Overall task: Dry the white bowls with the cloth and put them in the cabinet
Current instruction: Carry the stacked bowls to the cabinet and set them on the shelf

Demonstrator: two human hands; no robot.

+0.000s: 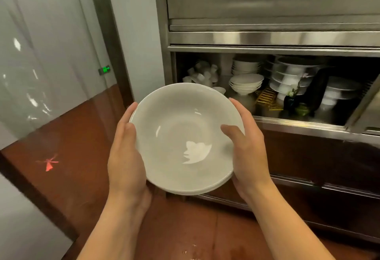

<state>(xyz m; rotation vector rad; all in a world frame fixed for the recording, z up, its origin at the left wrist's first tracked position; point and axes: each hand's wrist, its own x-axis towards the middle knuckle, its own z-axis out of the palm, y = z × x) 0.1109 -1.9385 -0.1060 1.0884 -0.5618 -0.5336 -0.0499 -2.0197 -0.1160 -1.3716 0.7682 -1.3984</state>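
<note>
Between both hands I hold white bowls, a nested stack with a second rim showing under the top one. My left hand grips the left rim. My right hand grips the right rim, thumb inside the top bowl. The bowls hover in front of the open steel cabinet, just left of and below its shelf opening. On that shelf stands a small stack of white bowls. No cloth is in view.
The shelf also holds small white cups at the left, taller stacks of white dishes, a gold wire rack and a dark vase with flowers. A sliding door stands partly open at the right. Red-brown tile floor lies below.
</note>
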